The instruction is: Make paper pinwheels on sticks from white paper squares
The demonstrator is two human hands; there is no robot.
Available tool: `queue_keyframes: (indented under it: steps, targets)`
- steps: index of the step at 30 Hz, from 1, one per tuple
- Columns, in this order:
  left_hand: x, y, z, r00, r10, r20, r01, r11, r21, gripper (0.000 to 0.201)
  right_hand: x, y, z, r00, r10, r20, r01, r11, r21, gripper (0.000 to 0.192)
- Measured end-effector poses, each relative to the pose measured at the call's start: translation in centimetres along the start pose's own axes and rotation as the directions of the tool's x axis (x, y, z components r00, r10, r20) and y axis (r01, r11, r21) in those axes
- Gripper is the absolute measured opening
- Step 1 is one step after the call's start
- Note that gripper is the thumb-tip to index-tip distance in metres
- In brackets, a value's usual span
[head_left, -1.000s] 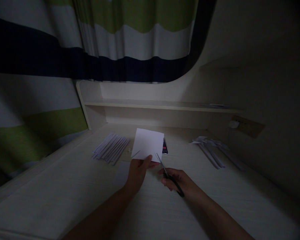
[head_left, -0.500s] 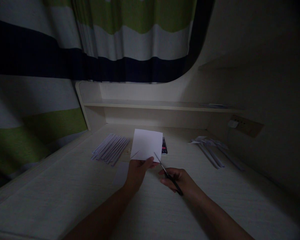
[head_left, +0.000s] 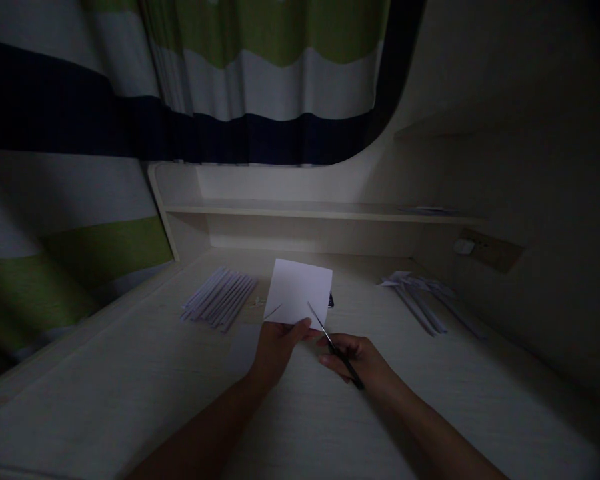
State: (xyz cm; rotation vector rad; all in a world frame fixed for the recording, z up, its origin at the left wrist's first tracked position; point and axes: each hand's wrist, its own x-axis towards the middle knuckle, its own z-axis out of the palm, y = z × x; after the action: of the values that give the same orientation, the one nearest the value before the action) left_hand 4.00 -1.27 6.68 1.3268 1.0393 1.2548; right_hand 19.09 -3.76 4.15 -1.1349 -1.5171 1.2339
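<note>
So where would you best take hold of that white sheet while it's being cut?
By its near bottom edge, from below, left of the cut line, as the left hand does: the white sheet stands upright and the scissors enter from the lower right.

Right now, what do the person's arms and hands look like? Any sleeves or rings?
Both forearms are bare, with no sleeves showing. The left hand and right hand wear no gloves. No watch or bracelet shows; the dim light hides any ring.
</note>
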Motion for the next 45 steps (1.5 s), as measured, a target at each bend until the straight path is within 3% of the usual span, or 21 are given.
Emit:
queue_keyframes:
  steps: [14, 26, 32, 37, 45]
  targets:
    - [-0.13, -0.60, -0.01, 0.998, 0.040, 0.042, -0.041, 0.999, 0.030, 0.026, -0.18, -0.22, 0.05, 1.000, -0.018, -0.023, 0.018, 1.000, -0.016, 0.034]
    - [-0.26, -0.28, 0.12, 1.000, 0.009, 0.024, -0.010, 0.999, 0.050, 0.028, -0.51, -0.76, 0.15, 0.999, 0.012, -0.045, -0.011, 1.000, 0.011, 0.033]
    - [-0.15, -0.07, 0.36, 0.999, -0.004, -0.050, -0.005, 0.984, -0.178, 0.027, -0.39, -0.60, 0.36, 0.997, 0.016, -0.077, -0.016, 1.000, -0.010, 0.033]
    - [0.15, -0.57, 0.30, 0.993, -0.027, -0.112, -0.002, 0.969, -0.246, 0.026, -0.30, -0.52, 0.29, 0.997, 0.035, -0.063, -0.035, 0.999, -0.002, 0.030]
    - [0.12, -0.51, 0.34, 0.996, -0.049, -0.077, 0.020, 0.944, -0.329, 0.023, -0.36, -0.32, 0.23, 0.996, 0.056, -0.065, -0.057, 0.998, -0.006, 0.028]
